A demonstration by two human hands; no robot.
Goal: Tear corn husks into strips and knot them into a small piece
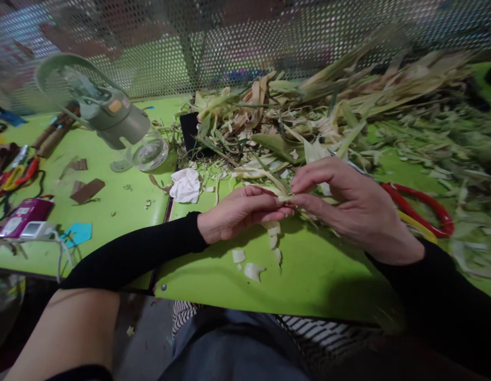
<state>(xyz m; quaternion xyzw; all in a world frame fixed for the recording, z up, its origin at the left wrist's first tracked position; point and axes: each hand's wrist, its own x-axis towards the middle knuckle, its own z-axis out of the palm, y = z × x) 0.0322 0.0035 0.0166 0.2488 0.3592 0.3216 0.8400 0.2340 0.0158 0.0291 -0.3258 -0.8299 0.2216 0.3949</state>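
My left hand [245, 209] is closed in a pinch on a pale strip of corn husk [284, 199] above the green table [214, 270]. Coming from the other side, my right hand [344, 203] has its thumb and index finger on the same strip, so the fingertips of both hands nearly meet. Small cut husk pieces [253, 271] lie on the table below them. Scissors with red and yellow handles [442, 211] rest beside my right wrist, their blades mostly hidden. Behind my hands spreads a heap of dried corn husks [309, 135].
A perforated metal screen [229, 58] borders the table's back. To the left stand a clear bottle with a green lid [124, 119], a crumpled tissue [185, 185], a black flat object [190, 132], a purple box [25, 217] and a white charger [37, 230]. Husk scraps [439, 143] cover the right side.
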